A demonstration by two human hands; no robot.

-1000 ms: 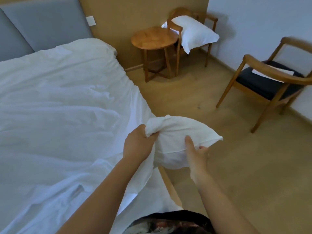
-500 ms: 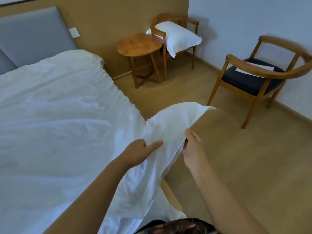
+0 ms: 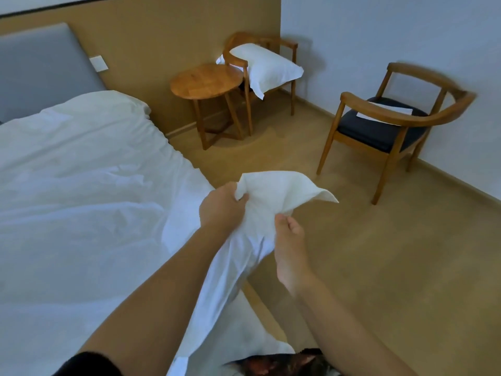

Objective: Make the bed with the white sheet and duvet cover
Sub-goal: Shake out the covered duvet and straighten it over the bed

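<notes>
I find left hand gripping and right hand pinching the cover corner mid-frame; bed lies frame-left, nearer my left hand.

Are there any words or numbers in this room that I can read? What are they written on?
No text can be read anywhere here.
The wall plate is blank white.
The flat white item on the chair shows no writing that can be made out.
The white cloth held by the left hand and right hand is plain.
The patterned clothing is too blurred to show letters.
</notes>
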